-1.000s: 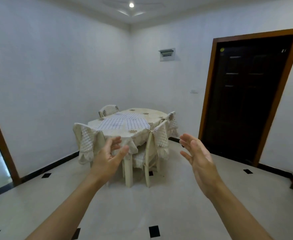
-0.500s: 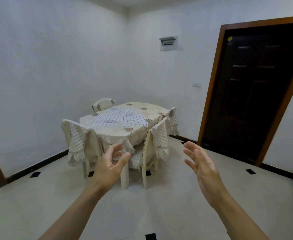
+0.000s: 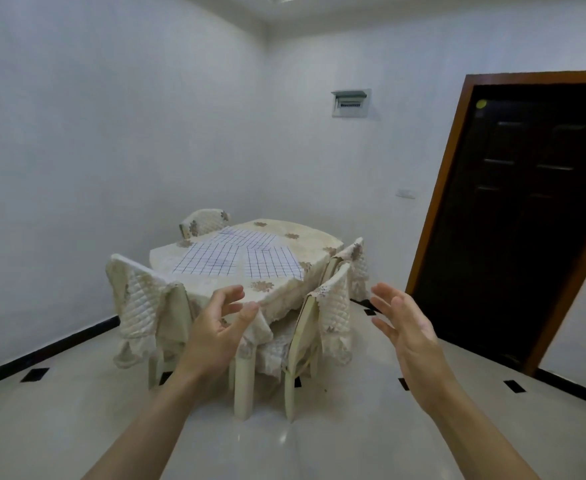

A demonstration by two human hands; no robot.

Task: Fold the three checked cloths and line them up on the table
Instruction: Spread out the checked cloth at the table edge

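Note:
Three white cloths with a dark blue check lie spread flat and overlapping on the round table: one at the left, one at the right, one behind them. The table wears a cream flowered tablecloth and stands some way ahead in the room's corner. My left hand and my right hand are raised in front of me, palms facing each other, fingers relaxed and holding nothing. Both are well short of the table.
Cream quilted chairs ring the table: one at the front left, one at the front right, one at the right, one behind. A dark door in a brown frame is at the right. Pale tiled floor lies between me and the table.
The table and chairs have grown larger and nearer in view as I moved toward them. Both hands stay raised and empty.

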